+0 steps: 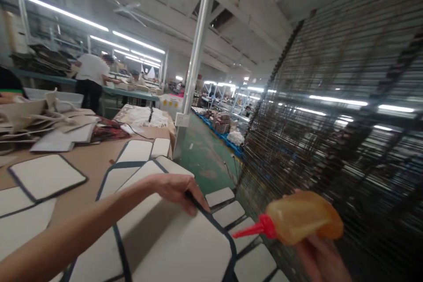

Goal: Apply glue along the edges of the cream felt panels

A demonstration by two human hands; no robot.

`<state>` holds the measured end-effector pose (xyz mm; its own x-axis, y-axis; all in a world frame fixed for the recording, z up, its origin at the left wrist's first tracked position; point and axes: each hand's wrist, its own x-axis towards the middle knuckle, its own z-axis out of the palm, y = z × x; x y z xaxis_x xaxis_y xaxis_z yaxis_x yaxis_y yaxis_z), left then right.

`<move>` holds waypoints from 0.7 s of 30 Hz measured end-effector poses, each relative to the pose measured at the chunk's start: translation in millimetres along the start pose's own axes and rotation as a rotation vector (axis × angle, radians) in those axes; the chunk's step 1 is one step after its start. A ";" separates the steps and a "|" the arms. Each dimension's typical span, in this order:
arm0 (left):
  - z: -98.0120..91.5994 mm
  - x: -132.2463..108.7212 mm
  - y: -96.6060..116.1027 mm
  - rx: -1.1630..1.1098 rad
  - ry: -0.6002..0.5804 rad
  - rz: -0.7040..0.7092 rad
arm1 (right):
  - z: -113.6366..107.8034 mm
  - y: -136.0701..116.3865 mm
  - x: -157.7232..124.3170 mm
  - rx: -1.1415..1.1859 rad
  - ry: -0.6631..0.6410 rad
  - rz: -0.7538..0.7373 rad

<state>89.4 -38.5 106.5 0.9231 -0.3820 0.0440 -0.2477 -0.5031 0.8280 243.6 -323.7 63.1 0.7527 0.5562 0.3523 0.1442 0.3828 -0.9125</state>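
Here, left hand (pixel 174 188) open, flat on white panel (pixel 185 246); right hand (pixel 319 257) in grip around orange bottle (pixel 299 222).

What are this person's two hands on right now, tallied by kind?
Orange squeeze bottle, held in the right hand: 1
White dark-edged panel, touched by the left hand: 1
Total: 2

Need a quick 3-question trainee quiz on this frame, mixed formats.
1. True or false: the right hand holds a squeeze bottle with a red nozzle.
2. The left hand rests on: A) a metal pole, B) a white panel with dark edging, C) a cardboard box?
3. Fill in: right of the bottle stands a wire ____.
Key: 1 true; 2 B; 3 rack.
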 end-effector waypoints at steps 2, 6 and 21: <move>1.6 17.7 13.0 -0.038 -0.117 0.034 | -8.2 -15.7 8.5 0.020 0.009 -0.005; 8.1 44.8 30.8 -0.047 -0.255 0.058 | -28.6 -33.7 16.3 0.061 0.090 0.054; 26.0 66.5 54.9 -0.129 -0.350 -0.006 | -40.9 -52.2 6.9 0.188 0.290 0.231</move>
<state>129.6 -111.6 140.3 0.7625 -0.6324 -0.1364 -0.1830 -0.4130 0.8921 267.6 -370.0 104.7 0.9051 0.4229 0.0447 -0.1497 0.4151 -0.8974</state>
